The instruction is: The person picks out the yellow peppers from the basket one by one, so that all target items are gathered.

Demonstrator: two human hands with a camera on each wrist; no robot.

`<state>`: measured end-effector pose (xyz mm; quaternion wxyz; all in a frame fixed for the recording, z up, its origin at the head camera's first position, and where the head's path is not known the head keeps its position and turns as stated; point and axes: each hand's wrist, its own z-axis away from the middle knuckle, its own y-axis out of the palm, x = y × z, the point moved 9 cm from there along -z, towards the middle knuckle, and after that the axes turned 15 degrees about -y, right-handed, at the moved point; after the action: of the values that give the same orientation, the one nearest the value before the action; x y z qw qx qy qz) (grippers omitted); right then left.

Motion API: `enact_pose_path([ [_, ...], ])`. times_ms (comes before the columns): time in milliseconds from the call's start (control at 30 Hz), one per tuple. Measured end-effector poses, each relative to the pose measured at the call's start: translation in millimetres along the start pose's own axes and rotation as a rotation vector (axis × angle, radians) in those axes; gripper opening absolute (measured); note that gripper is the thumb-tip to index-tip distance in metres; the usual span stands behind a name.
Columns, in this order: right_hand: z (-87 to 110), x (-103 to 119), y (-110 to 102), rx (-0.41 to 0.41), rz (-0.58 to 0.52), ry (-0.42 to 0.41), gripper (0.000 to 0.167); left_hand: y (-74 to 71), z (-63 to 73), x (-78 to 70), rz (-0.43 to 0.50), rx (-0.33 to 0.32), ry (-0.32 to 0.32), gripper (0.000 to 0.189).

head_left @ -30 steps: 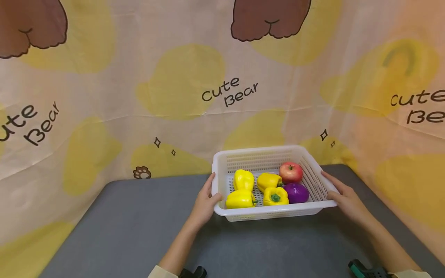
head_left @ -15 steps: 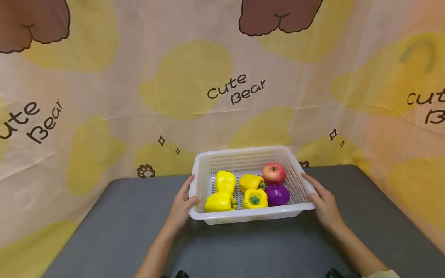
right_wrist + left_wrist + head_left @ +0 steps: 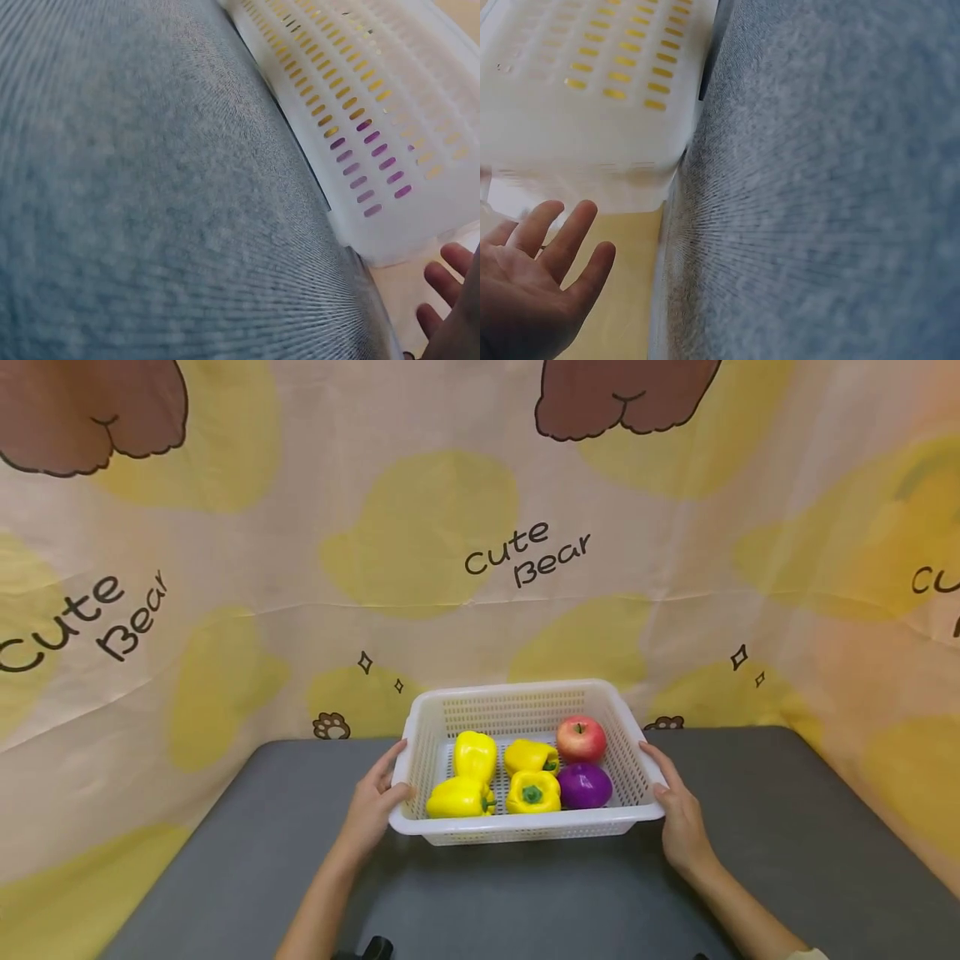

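Observation:
A white plastic basket point(image 3: 517, 827) with slotted walls is held between both hands, low over the grey table in the head view. My left hand point(image 3: 369, 806) grips its left end, thumb over the rim. At the right end, my right hand point(image 3: 682, 822) holds the rim in the same way. Inside lie several yellow bell peppers point(image 3: 475, 756), a red apple point(image 3: 581, 739) and a glossy round purple thing point(image 3: 585, 786). The left wrist view shows spread fingers point(image 3: 577, 240) beside the basket's end wall; in the right wrist view, fingertips point(image 3: 442, 283) show near its corner.
The grey tabletop point(image 3: 480, 902) extends around and in front of the basket. Behind and along the sides hangs a pink and yellow cloth point(image 3: 420, 552) printed with bears and lettering. A small black object point(image 3: 377, 948) shows near my left forearm at the bottom edge.
Both hands have carried the basket to the left, with the peppers, apple and purple thing keeping their places inside. The head view has turned slightly left.

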<state>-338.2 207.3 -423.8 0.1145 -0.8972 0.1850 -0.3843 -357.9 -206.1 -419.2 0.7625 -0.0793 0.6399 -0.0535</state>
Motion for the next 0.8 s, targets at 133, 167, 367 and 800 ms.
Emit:
enact_pose_path([
  [133, 2.6, -0.1, 2.9, 0.026, -0.018, 0.006, 0.053, -2.0, 0.9, 1.4, 0.020, -0.012, -0.022, 0.067],
  [167, 2.8, -0.3, 3.4, 0.031, -0.019, 0.011, 0.053, -2.4, 1.4, 1.2, 0.022, -0.016, -0.025, 0.067],
  [367, 1.9, -1.0, 3.5, 0.035, -0.071, 0.038, 0.054, -0.9, 1.9, 0.3, 0.022, -0.014, -0.042, 0.067],
  [800, 1.3, -9.4, 6.2, 0.023, -0.131, 0.059, 0.057, -1.9, -5.3, 4.2, 0.036, 0.017, -0.066, 0.067],
])
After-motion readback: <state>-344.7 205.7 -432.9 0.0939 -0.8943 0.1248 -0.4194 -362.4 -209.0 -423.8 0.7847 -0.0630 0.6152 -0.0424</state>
